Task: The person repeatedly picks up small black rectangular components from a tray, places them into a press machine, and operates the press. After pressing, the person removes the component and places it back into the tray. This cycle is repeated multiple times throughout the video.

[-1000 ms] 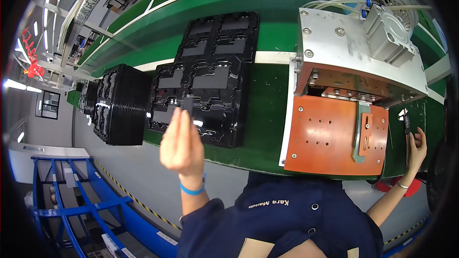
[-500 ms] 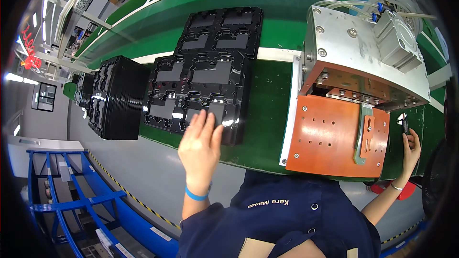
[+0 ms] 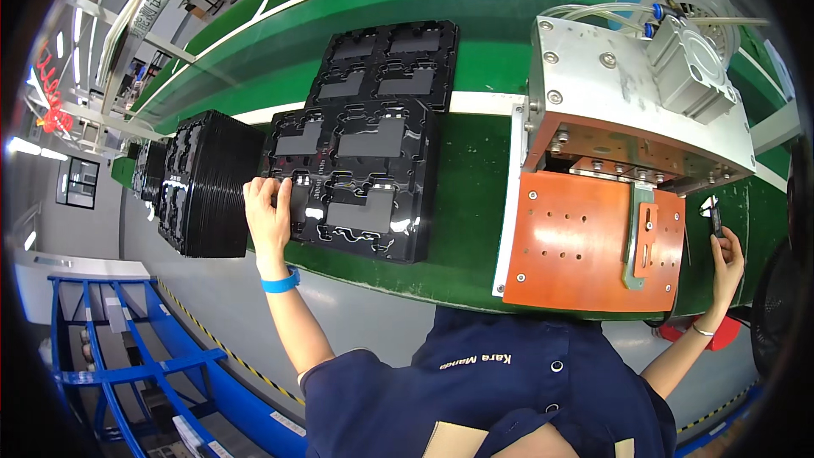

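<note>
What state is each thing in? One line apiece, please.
Near black tray: uncovered, grey pieces showing
Far black tray: uncovered, grey pieces showing
Black tray stack: piled many layers deep
Left hand: fingers bent at near tray's left edge; grip unclear
Slim dark item: lower end at right hand's fingers
Orange plate: bearing green strip
Metal machine: standing; power unclear

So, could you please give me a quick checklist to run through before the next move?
1. Left hand away from the front black tray: not ok, at its left edge.
2. Left hand's grip on that tray: cannot tell.
3. Rear black tray away from both hands: ok.
4. Right hand off the orange plate: ok.
5. Right hand's hold on the slim dark part: cannot tell.
</note>
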Demonstrator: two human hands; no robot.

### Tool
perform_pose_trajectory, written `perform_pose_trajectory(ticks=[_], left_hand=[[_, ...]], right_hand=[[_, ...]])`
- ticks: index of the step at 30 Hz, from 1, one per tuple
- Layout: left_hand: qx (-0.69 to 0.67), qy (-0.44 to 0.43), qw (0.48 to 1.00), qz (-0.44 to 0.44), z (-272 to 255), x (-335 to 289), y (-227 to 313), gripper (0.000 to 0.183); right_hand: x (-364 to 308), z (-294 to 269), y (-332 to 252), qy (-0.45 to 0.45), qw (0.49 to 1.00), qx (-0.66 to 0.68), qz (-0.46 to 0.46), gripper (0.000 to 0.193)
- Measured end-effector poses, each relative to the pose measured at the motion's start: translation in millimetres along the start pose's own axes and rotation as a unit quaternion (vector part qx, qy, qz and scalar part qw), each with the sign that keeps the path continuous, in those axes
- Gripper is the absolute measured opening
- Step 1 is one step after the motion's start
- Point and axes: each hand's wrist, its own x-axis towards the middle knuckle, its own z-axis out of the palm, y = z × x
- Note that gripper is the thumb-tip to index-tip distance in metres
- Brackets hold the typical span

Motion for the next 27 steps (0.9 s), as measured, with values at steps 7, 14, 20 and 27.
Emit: perform_pose_trajectory(ticks=[7,14,20,27], left_hand=[[-0.010,-0.030,1.000,-0.001,-3,10,-10,0.046],[0.001,0.115,0.989,-0.095,-34,10,101,0.054],[-0.283,-0.061,0.951,0.111,-22,-17,293,0.046],[-0.258,-0.146,0.934,0.198,-10,-31,311,0.033]], right_hand=[[-3,1,-6,-0.003,1.000,0.010,-0.008,0.035],[-25,-4,-71,0.059,0.995,0.060,-0.049,0.021],[-60,20,-183,0.047,0.974,0.096,-0.202,0.005],[-93,58,-230,-0.133,0.913,0.084,-0.376,0.016]])
